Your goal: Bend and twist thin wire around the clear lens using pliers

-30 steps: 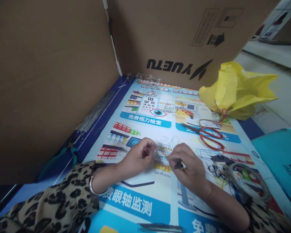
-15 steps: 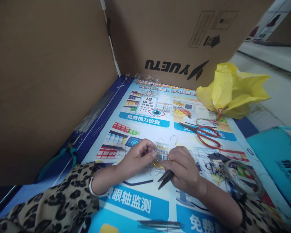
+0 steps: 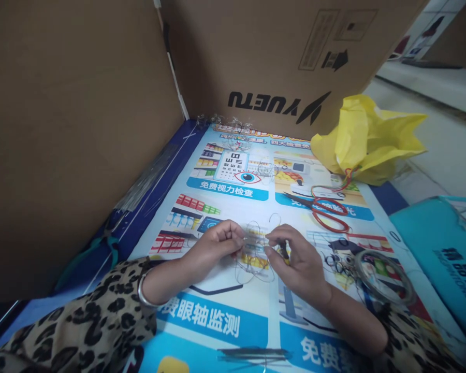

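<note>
My left hand (image 3: 217,246) pinches thin bent wire (image 3: 252,261) between thumb and fingertips, from the left side. The wire forms an open, looped frame standing between both hands over the printed poster. From the right, the thumb and forefinger of my right hand (image 3: 299,264) close on the same wire. A dark piece of the pliers (image 3: 284,249) shows inside my right hand, behind the thumb; the rest of them is hidden by the fingers. Just beyond the hands lies a loose curved wire (image 3: 275,219).
Red-handled scissors (image 3: 330,213) lie ahead on the right, near a yellow bag (image 3: 357,142). A wire coil (image 3: 384,277) and a blue box (image 3: 438,259) are at right. Teal-handled pliers (image 3: 104,246) and straight wires (image 3: 147,178) lie left. Cardboard walls (image 3: 272,52) stand behind and left.
The pliers' black jaws, which pointed down from my right hand, are now turned up into it. My right fingertips have moved onto the wire frame. The view has shifted slightly.
</note>
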Available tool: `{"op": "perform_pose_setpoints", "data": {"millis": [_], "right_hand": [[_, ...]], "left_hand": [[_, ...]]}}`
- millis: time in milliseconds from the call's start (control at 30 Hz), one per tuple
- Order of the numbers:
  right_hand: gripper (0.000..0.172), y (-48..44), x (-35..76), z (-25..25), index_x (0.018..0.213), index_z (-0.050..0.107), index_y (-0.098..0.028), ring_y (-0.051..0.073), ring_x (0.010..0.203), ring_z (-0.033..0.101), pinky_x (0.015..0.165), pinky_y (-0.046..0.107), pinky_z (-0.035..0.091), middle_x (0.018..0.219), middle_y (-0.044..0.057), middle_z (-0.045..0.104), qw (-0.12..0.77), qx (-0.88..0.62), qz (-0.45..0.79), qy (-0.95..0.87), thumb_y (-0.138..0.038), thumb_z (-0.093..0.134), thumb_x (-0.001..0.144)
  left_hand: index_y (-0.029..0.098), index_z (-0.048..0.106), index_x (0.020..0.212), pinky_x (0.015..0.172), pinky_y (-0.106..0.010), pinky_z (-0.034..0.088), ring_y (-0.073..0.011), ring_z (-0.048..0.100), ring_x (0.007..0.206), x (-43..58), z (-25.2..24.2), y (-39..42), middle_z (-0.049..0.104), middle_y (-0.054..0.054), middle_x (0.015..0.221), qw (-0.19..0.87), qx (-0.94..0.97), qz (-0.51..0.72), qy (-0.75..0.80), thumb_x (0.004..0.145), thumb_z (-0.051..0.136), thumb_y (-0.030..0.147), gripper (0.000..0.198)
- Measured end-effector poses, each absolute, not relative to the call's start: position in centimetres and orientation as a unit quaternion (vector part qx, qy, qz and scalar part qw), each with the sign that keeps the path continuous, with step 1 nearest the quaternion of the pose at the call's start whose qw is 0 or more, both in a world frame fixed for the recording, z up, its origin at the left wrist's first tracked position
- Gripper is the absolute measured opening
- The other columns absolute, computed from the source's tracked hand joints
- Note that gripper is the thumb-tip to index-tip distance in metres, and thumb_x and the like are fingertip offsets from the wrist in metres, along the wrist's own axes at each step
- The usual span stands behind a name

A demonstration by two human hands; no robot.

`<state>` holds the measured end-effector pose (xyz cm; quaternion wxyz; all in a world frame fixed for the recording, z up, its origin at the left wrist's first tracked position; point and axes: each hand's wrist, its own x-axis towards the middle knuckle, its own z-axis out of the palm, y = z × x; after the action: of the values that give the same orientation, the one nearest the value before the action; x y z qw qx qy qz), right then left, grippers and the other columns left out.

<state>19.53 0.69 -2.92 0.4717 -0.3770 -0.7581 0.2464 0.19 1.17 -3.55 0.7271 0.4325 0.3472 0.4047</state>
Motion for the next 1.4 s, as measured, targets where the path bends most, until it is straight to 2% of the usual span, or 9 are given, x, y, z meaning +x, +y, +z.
{"op": "perform_pose_setpoints", "data": {"millis": [200, 300, 667, 1000, 1400], "right_hand": [[0.008, 0.72, 19.80, -2.87, 0.080, 0.055, -0.020, 0.012, 0.067, 0.054, 0.064, 0.025, 0.045, 0.073, -0.001, 0.056, 0.447, -0.463, 0.279, -0.712, -0.015, 0.054, 0.075], [0.005, 0.64, 19.92, -2.68, 0.078, 0.057, -0.020, 0.012, 0.068, 0.056, 0.066, 0.025, 0.046, 0.072, -0.001, 0.058, 0.438, -0.486, 0.301, -0.694, -0.017, 0.056, 0.075], [0.009, 0.84, 20.09, -3.58, 0.085, 0.062, -0.022, 0.011, 0.070, 0.058, 0.068, 0.024, 0.047, 0.077, -0.001, 0.063, 0.455, -0.490, 0.361, -0.650, -0.023, 0.058, 0.077], [0.008, 0.98, 20.18, -3.13, 0.082, 0.061, -0.021, 0.010, 0.066, 0.057, 0.065, 0.023, 0.046, 0.073, -0.002, 0.061, 0.459, -0.478, 0.335, -0.670, -0.018, 0.057, 0.076], [0.011, 0.96, 20.28, -3.10, 0.082, 0.061, -0.022, 0.011, 0.071, 0.058, 0.068, 0.024, 0.047, 0.077, -0.002, 0.061, 0.468, -0.457, 0.305, -0.692, -0.015, 0.057, 0.075]], "left_hand": [[0.016, 0.053, 0.083, 0.058, -0.023, 0.038, -0.0080, 0.049, 0.057, 0.06, -3.37, 1.25, 0.053, 0.002, 0.064, 0.737, 0.412, 0.394, 0.362, 0.078, 0.060, 0.021, 0.010], [0.016, 0.052, 0.083, 0.058, -0.023, 0.039, -0.0082, 0.050, 0.057, 0.10, -3.29, 1.32, 0.053, 0.002, 0.064, 0.738, 0.410, 0.388, 0.370, 0.078, 0.060, 0.020, 0.010], [0.016, 0.050, 0.082, 0.057, -0.021, 0.038, -0.0084, 0.050, 0.059, 0.18, -3.07, 1.44, 0.054, 0.002, 0.064, 0.727, 0.424, 0.381, 0.381, 0.079, 0.058, 0.018, 0.009], [0.016, 0.050, 0.084, 0.056, -0.021, 0.037, -0.0079, 0.050, 0.058, 0.20, -3.11, 1.45, 0.054, 0.002, 0.064, 0.716, 0.456, 0.370, 0.378, 0.081, 0.057, 0.020, 0.008], [0.016, 0.049, 0.085, 0.060, -0.023, 0.038, -0.0081, 0.050, 0.060, 0.04, -3.54, 1.47, 0.054, 0.001, 0.068, 0.720, 0.466, 0.368, 0.360, 0.083, 0.055, 0.020, 0.007]]}}
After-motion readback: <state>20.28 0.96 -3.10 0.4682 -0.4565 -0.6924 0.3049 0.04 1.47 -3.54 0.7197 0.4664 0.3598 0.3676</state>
